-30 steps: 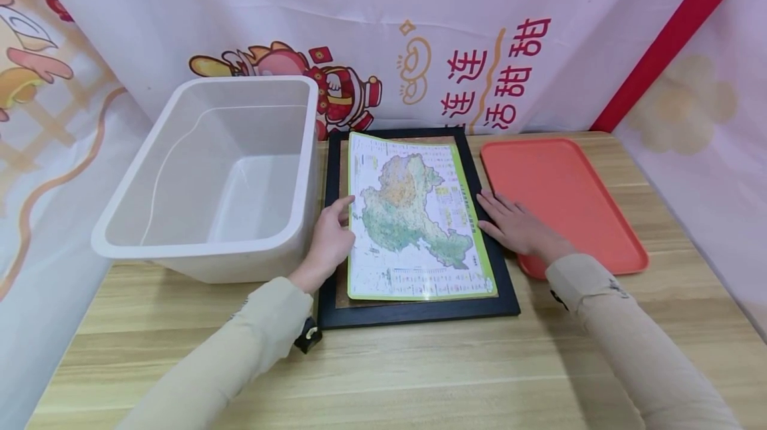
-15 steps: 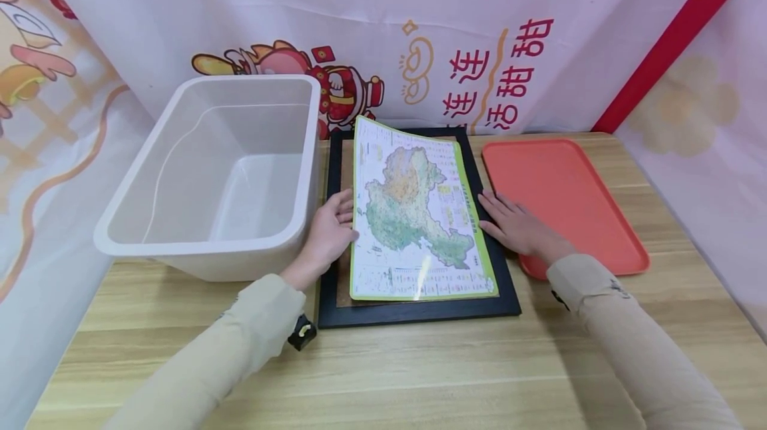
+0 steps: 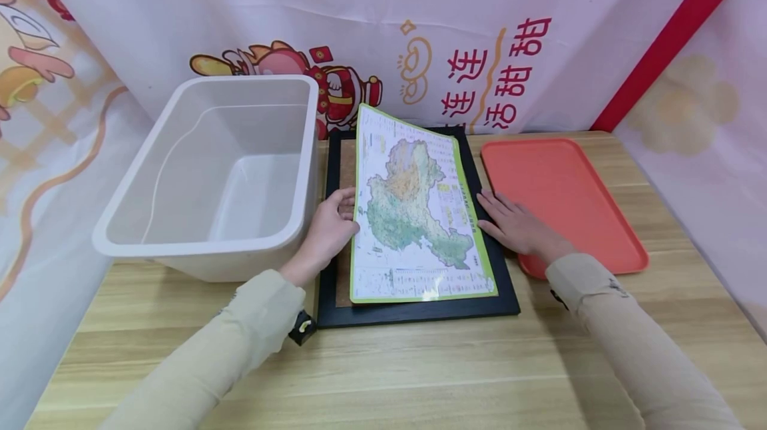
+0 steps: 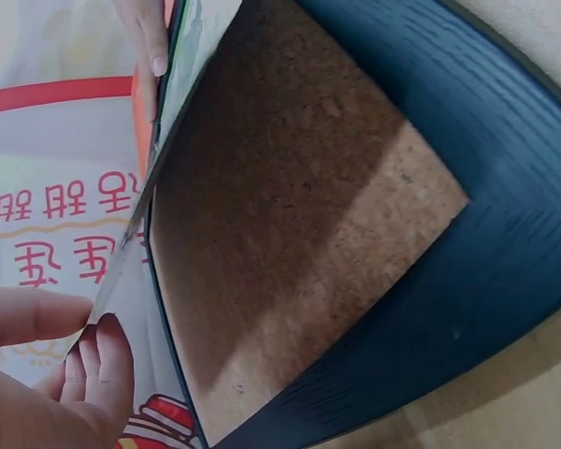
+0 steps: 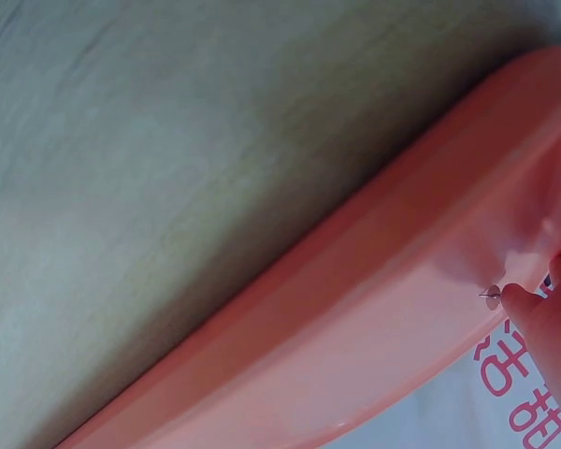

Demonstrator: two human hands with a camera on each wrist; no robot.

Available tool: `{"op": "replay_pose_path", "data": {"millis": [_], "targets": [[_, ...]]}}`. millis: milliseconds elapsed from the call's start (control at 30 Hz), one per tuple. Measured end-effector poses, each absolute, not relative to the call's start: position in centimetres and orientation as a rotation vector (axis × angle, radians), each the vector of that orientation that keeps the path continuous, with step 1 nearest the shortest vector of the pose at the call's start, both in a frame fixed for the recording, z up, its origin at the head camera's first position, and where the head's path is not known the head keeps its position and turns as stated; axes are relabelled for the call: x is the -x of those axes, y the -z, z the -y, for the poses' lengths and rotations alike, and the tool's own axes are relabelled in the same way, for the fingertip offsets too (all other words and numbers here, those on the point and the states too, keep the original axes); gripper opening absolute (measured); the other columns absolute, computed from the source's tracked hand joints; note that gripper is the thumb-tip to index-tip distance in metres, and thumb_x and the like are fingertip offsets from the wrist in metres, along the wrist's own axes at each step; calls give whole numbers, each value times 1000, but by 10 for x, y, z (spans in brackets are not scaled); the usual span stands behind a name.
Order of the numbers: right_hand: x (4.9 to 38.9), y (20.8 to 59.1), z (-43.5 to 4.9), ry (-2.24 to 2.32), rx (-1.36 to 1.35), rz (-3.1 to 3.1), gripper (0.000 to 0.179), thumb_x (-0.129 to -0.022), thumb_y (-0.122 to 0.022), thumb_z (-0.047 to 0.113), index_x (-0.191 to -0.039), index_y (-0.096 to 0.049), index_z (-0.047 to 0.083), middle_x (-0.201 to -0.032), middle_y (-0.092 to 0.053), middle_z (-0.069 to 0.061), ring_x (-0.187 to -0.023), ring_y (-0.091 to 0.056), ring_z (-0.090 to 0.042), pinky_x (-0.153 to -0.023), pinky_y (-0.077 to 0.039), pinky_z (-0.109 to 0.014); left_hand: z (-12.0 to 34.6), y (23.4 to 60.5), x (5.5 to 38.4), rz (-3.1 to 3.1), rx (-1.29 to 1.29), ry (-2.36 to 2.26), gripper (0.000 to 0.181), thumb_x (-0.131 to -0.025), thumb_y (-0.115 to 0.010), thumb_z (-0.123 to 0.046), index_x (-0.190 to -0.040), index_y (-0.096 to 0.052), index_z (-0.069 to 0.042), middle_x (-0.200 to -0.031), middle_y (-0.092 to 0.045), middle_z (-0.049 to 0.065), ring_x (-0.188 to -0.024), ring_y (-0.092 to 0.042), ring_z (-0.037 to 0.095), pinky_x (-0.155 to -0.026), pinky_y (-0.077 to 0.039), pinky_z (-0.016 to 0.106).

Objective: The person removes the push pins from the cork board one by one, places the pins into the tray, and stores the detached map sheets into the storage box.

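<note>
My left hand [image 3: 328, 229] pinches the left edge of a map sheet [image 3: 413, 207] with a green border. That edge is lifted and the sheet bows up. In the left wrist view, the thumb and fingers [image 4: 98, 360] grip the sheet's rim, and the brown cork panel [image 4: 290, 206] shows beneath it. The cork sits in a black frame [image 3: 419, 313]. My right hand [image 3: 514, 223] rests with fingers extended on the frame's right side, fingertips right at the map's edge. In the right wrist view, a small thumbtack [image 5: 492, 296] shows by the tip of a digit, over the red tray.
A deep white bin [image 3: 198, 250] stands to the left, close beside my left hand. On the right lies a red tray [image 3: 569, 197], partly under my right wrist. A printed cloth [image 3: 359, 17] hangs behind the wooden table [image 3: 419, 377].
My left hand has taken hold of the map's left edge and raised it, uncovering more cork on the left. The right hand has stayed in place.
</note>
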State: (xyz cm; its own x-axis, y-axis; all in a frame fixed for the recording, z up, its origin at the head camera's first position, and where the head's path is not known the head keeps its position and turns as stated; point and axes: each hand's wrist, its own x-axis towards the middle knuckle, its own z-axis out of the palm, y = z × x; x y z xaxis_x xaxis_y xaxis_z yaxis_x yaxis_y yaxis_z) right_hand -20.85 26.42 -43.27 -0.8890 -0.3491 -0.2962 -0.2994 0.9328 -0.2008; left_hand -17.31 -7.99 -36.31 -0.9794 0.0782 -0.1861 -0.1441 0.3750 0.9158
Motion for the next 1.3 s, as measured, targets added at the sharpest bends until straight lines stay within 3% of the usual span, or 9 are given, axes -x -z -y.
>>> {"op": "replay_pose_path", "data": {"millis": [133,500,733,900,1100,1300], "targets": [[209,433,-264,210,481,-2761,72,-100,-23,56,-155,-3,15,-163,-2,-10,-149,-3,-37,-117,-10,-61,79,358,173,-2439,45,-1632,69,-78,-45,15,-144,-37,-2,-133,-49,17,-110,-55,29,-75,-46,23],[206,432,-263,212,498,-2770,71,-101,-24,54,-155,-4,13,-163,-3,-12,-149,-4,-38,-117,-11,-60,75,339,169,-2430,33,-1601,57,-87,-50,4,-143,-40,-6,-129,-52,15,-112,-61,29,-79,-54,30],[206,432,-263,212,494,-2770,71,-101,-24,54,-155,-4,13,-163,-2,-12,-149,-4,-38,-117,-11,-60,72,328,169,-2397,94,-1599,47,-96,-47,-10,-142,-42,-9,-127,-53,11,-99,-61,21,-83,-56,38],[206,432,-263,213,485,-2768,71,-101,-25,54,-155,-4,13,-163,-2,-12,-149,-3,-38,-118,-11,-59,72,324,168,-2402,90,-1586,43,-98,-47,-14,-141,-43,-9,-127,-54,11,-102,-63,24,-79,-58,33],[207,433,-263,212,482,-2765,71,-101,-25,55,-155,-5,14,-163,-3,-12,-149,-3,-37,-118,-11,-59,73,319,168,-2391,76,-1597,42,-97,-48,-12,-139,-44,-9,-123,-55,10,-102,-63,25,-82,-58,37],[206,432,-263,232,501,-2766,70,-101,-25,53,-155,-5,12,-163,-3,-12,-149,-3,-38,-118,-11,-59,72,313,166,-2412,16,-1617,42,-95,-53,-8,-137,-48,-9,-118,-60,10,-98,-65,24,-71,-59,30]]}}
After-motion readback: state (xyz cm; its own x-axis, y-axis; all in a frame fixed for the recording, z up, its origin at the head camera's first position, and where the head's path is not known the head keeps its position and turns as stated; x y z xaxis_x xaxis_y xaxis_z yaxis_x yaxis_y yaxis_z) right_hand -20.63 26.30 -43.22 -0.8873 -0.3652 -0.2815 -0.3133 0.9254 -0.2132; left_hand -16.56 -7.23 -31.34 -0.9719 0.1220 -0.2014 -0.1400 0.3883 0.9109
